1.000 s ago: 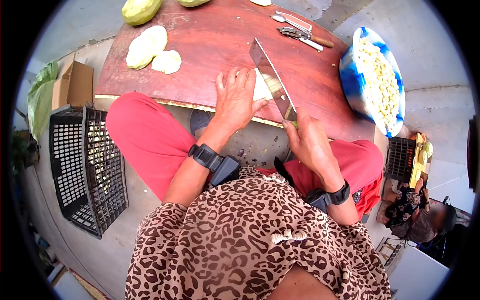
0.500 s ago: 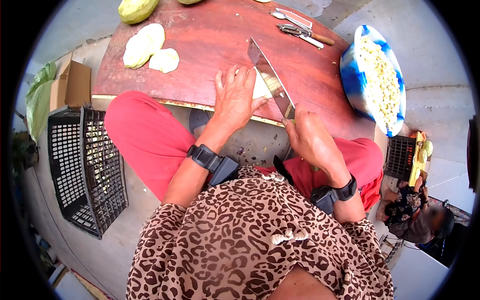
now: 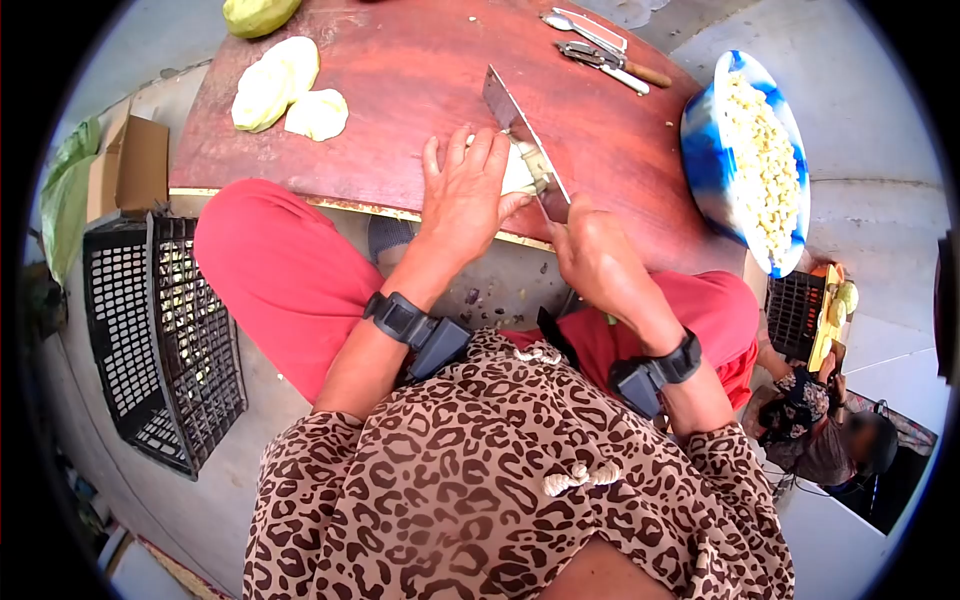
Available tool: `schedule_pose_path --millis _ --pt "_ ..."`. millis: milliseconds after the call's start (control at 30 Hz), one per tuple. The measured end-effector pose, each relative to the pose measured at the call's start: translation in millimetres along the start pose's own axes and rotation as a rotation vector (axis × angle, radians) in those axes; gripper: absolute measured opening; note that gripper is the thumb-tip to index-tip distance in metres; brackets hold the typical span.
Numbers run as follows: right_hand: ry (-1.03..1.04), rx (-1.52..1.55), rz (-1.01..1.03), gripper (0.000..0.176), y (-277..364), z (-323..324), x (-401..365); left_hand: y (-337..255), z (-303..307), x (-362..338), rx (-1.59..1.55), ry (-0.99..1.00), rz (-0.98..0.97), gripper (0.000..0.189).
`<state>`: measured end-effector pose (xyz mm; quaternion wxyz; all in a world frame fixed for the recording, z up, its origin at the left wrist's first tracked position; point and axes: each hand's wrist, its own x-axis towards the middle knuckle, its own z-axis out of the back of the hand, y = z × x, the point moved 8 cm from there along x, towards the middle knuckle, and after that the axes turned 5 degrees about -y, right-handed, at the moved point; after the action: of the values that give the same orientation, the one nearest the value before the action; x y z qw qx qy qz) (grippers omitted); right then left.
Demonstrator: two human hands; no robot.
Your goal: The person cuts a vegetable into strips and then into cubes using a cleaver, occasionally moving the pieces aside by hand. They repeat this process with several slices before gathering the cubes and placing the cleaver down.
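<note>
My left hand (image 3: 463,196) lies flat on a pale peeled fruit piece (image 3: 517,172) near the front edge of the red-brown wooden board (image 3: 400,90), pinning it down. A wide cleaver (image 3: 520,135) stands with its blade against the right side of that piece; my right hand (image 3: 598,258) grips its handle just below the blade. The fruit is mostly hidden under my fingers.
Two peeled pale pieces (image 3: 282,88) and a green fruit (image 3: 256,14) lie at the board's far left. A peeler and small knives (image 3: 600,50) lie at the far right. A blue bowl of diced pieces (image 3: 750,160) stands right. Black crates (image 3: 150,340) left; another person (image 3: 830,440) lower right.
The cleaver and my right hand have slid slightly left and forward along the fruit. My left hand stays pressed on the piece. The view has shifted a little.
</note>
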<state>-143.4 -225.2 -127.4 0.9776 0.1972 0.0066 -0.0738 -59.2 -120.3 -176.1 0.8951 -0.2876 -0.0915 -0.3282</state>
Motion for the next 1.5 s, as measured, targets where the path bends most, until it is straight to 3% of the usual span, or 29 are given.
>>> schedule_pose_path --millis 500,800,1100,1500 --pt "-0.171 0.149 -0.011 0.022 -17 3 -12 3 1 -4 -0.001 -0.087 -0.060 0.093" --pt "-0.079 0.121 -0.007 0.022 3 16 -21 4 3 -3 -0.077 -0.133 -0.046 0.089" --pt "-0.022 0.087 0.012 0.022 7 13 -19 5 2 -3 -0.015 -0.010 -0.006 0.086" --pt "0.030 0.053 0.053 0.021 16 11 -3 4 -2 -6 -0.008 0.000 -0.012 0.074"
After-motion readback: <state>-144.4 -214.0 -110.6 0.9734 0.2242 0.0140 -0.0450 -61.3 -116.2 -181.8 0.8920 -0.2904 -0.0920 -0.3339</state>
